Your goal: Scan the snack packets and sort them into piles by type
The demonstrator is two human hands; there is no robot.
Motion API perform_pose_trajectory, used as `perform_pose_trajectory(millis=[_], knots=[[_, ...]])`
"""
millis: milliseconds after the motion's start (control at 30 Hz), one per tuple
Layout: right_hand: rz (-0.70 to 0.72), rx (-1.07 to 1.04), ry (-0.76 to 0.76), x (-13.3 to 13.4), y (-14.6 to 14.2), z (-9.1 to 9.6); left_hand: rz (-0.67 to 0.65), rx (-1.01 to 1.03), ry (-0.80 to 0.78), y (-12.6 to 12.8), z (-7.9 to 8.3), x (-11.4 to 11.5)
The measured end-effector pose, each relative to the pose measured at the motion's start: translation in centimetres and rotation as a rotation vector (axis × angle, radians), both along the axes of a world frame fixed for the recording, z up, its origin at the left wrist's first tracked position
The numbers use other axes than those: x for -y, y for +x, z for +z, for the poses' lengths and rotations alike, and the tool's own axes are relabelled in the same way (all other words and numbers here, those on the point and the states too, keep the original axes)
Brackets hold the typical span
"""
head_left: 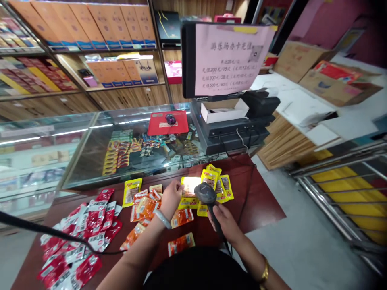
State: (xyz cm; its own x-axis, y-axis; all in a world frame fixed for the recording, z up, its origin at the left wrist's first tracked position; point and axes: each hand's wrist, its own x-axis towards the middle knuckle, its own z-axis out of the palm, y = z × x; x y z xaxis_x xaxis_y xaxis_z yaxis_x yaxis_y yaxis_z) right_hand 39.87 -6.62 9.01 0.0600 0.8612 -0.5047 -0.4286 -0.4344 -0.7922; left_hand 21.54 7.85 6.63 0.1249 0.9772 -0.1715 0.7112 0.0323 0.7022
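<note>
My right hand point(226, 222) is closed round the handle of a black barcode scanner point(207, 194), whose head points down at a yellow snack packet point(190, 186) lit by its light. My left hand point(171, 198) pinches the left edge of that packet on the dark red counter point(260, 197). More yellow packets point(217, 183) lie just right of the scanner. Orange packets point(145, 206) lie under and left of my left wrist, which wears a pale bangle. One orange packet point(180, 243) lies close to my body.
A heap of red packets point(81, 237) covers the counter's left end, crossed by a black cable point(45, 230). Behind stands a glass display case point(121, 149) with a red mouse pad point(168, 123) and a till with a screen point(223, 60). A metal rail point(338, 189) is at right.
</note>
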Motion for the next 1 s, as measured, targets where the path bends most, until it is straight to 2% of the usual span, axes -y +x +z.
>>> perform_pose_trajectory(millis=[167,300,467,567,633,700,800,900,1000], knots=[[-0.062,0.001,-0.018,0.4,1.5,-0.9,-0.037,0.06,-0.027,2.0,-1.5,-0.5],[-0.137,0.039,-0.051,1.6,2.4,-1.6,-0.055,0.117,-0.092,4.1,-4.2,-0.8],[-0.255,0.085,-0.164,3.4,3.3,-3.3,-0.056,0.255,-0.271,8.9,-7.6,-0.3],[-0.3,0.092,-0.206,3.8,3.5,-4.3,-0.074,0.378,-0.347,11.1,-8.6,-0.4],[-0.307,0.084,-0.211,3.8,3.6,-4.8,-0.092,0.427,-0.329,11.3,-8.8,-0.7],[-0.289,0.071,-0.199,3.6,3.6,-5.1,-0.084,0.415,-0.263,10.0,-9.0,-1.3],[-0.228,0.064,-0.189,3.2,3.2,-5.1,-0.007,0.364,-0.18,5.3,-9.2,-2.6],[-0.182,0.061,-0.229,2.5,2.0,-4.8,0.17,0.256,-0.07,-1.8,-9.2,-4.0],[-0.124,0.06,-0.25,1.5,0.2,-4.7,0.386,0.031,0.024,-9.6,-8.5,-4.8]])
